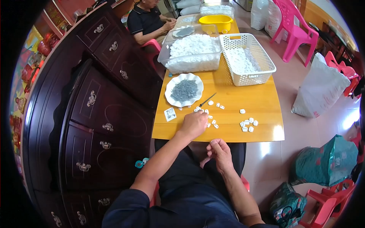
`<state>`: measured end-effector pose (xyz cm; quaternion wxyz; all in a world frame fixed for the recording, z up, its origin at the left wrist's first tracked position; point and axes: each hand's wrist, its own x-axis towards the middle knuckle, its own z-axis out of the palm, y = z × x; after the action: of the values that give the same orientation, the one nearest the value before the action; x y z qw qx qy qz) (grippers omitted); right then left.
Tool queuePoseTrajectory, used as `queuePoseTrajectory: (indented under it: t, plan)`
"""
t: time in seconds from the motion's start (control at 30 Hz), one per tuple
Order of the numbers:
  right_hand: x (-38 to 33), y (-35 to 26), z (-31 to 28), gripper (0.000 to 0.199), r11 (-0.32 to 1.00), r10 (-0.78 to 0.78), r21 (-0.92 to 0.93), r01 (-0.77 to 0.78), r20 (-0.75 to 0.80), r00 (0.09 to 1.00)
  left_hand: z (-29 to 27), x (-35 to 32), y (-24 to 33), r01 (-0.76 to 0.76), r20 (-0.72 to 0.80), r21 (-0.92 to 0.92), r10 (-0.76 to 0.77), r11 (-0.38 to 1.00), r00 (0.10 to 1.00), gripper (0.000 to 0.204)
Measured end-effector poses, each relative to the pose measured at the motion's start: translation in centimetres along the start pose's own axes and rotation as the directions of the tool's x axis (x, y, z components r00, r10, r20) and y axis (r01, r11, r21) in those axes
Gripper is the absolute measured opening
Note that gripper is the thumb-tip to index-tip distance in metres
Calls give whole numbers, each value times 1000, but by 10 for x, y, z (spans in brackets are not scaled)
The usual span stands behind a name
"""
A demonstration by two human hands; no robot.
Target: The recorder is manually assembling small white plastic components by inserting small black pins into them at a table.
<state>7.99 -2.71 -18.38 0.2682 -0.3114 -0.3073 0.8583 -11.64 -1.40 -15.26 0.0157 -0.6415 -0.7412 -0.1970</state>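
My left hand (195, 124) reaches over the wooden table (228, 95), closed with its fingertips down among small white plastic pieces (213, 122) that have dark spots. What it pinches is hidden. Just off the table's front edge, above my lap, is my right hand (220, 152), with thumb and fingers pressed together; I cannot make out anything between them. Beyond the left hand lies a thin dark pointed tool (208, 99). A scalloped white plate (170, 94) holds a heap of thin grey nail-like pieces (184, 90). More small white pieces (245, 128) form a group at the right.
A clear bin (167, 62) heaped with white pieces and a white perforated basket (249, 79) stand farther back, before a yellow tub (215, 24). Another person (144, 21) sits at the far left. Dark drawers (110, 87) flank the table; sacks (317, 87) stand right.
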Motion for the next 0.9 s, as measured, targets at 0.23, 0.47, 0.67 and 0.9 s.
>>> queuePoseTrajectory:
  t: [0.23,0.47,0.67,0.9]
  plan:
    - [0,2,-1,13,1000,-2,4,2,-17,1000,-3,5,-1,-29,178,101,11,994,984,13]
    - [1,1,-4,12,998,-15,58,17,-24,1000,-40,-33,36,-32,176,-196,67,980,982,10]
    - [0,4,-3,17,999,-12,41,10,42,999,-51,-57,40,-65,227,-234,119,970,967,13]
    - [2,6,-10,17,995,44,78,-55,135,990,-60,-53,40,-110,287,-197,165,974,944,14]
